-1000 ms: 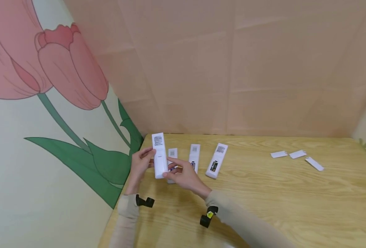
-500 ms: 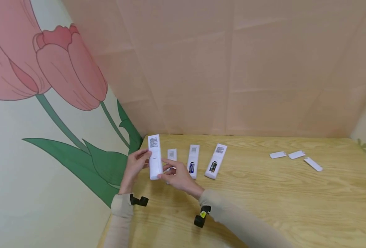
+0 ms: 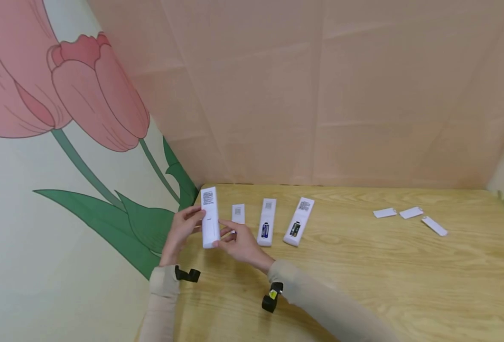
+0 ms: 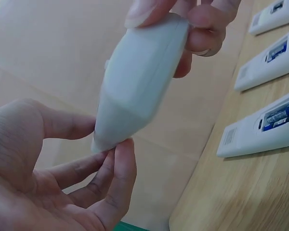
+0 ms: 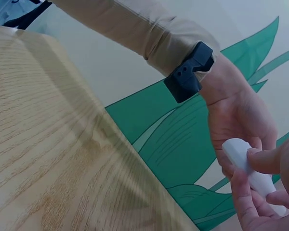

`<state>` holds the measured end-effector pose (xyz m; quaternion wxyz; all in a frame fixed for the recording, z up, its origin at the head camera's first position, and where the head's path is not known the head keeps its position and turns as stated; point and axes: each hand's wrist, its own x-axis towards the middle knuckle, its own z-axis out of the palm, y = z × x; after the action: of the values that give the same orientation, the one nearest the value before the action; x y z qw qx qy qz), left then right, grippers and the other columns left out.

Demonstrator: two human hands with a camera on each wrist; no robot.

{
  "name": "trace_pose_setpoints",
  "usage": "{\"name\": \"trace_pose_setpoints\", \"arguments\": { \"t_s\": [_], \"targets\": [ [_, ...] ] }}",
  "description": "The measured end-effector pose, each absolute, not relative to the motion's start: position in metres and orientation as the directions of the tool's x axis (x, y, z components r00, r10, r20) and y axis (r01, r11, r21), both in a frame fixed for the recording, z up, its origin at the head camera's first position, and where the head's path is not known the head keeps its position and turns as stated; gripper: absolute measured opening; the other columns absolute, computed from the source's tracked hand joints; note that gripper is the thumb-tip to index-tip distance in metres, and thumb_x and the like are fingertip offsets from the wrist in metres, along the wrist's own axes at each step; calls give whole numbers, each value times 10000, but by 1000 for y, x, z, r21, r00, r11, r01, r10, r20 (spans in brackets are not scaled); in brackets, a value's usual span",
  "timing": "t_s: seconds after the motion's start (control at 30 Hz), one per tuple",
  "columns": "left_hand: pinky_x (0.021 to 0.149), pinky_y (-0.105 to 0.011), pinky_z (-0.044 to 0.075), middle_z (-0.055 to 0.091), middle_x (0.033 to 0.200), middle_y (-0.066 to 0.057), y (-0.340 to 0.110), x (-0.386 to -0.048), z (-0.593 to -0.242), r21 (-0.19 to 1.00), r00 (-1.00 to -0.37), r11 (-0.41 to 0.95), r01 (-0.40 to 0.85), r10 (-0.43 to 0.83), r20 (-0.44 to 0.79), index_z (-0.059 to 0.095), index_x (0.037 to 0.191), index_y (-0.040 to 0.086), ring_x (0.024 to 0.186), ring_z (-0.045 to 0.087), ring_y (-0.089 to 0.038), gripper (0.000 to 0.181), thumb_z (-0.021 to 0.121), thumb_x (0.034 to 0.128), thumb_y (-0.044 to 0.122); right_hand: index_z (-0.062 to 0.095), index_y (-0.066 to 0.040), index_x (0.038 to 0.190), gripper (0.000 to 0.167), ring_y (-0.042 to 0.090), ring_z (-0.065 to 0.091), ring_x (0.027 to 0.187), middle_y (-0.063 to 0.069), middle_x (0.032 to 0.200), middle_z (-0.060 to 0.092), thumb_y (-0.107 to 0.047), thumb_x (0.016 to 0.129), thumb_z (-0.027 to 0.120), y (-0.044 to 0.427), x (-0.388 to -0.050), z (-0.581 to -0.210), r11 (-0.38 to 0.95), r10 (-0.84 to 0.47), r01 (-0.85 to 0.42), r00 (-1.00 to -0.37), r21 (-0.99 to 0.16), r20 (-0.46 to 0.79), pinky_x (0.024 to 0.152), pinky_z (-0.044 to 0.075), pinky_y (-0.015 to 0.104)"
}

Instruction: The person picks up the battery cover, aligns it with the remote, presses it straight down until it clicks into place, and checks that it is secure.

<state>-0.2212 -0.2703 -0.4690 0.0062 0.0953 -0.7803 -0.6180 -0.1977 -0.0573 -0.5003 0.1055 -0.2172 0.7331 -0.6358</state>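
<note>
A white remote control (image 3: 210, 223) is held up off the table, its back with printed text facing me. My left hand (image 3: 179, 234) pinches its left side between thumb and fingers. On the lower right edge, the thumb and fingers of my right hand (image 3: 244, 245) grip it too. In the left wrist view the held remote (image 4: 139, 82) appears end-on between both hands. Three more white remotes lie back-up on the table: one (image 3: 238, 213) partly behind my right hand, a middle one (image 3: 267, 209) with blue batteries showing, and one (image 3: 304, 209) with dark batteries showing.
Three white battery covers (image 3: 411, 213) lie apart from the remotes on the right part of the wooden table (image 3: 363, 266). A pinkish cloth wall (image 3: 320, 95) rises behind the table. A tulip-printed panel (image 3: 85, 190) borders its left side.
Both hands, still holding the remote, have shifted left and slightly down. The middle remote and its blue batteries are now uncovered. The remotes and covers on the table stay put.
</note>
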Motion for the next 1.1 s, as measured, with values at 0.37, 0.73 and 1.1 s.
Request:
{"name": "trace_pose_setpoints", "arguments": {
  "t_s": [0.37,0.73,1.1],
  "targets": [
    [850,-364,638,689,1297,-250,-273,-225,-481,953,-981,252,-171,-130,-142,616,1446,-21,999,724,-223,427,656,1059,155,590,-3,1493,643,230,742,899,195,1127,744,-47,899,833,-61,-199,-512,103,-436,-147,-896,-984,88,759,631,285],
    [937,-433,629,668,1337,-261,-278,-223,-495,948,-967,224,-225,-170,-189,589,1468,-34,1081,711,-272,443,653,1066,140,624,-10,1464,595,224,726,916,187,1148,733,-39,906,827,-75,-196,-528,139,-390,-133,-918,-981,69,801,620,283],
    [927,-405,611,660,1346,-267,-280,-227,-516,941,-952,222,-254,-227,-203,593,1470,-31,1069,696,-239,434,635,1077,148,652,-68,1445,574,219,733,901,182,1285,721,-25,901,830,-85,-201,-544,202,-404,-186,-910,-961,91,720,604,264]
  ]
}}
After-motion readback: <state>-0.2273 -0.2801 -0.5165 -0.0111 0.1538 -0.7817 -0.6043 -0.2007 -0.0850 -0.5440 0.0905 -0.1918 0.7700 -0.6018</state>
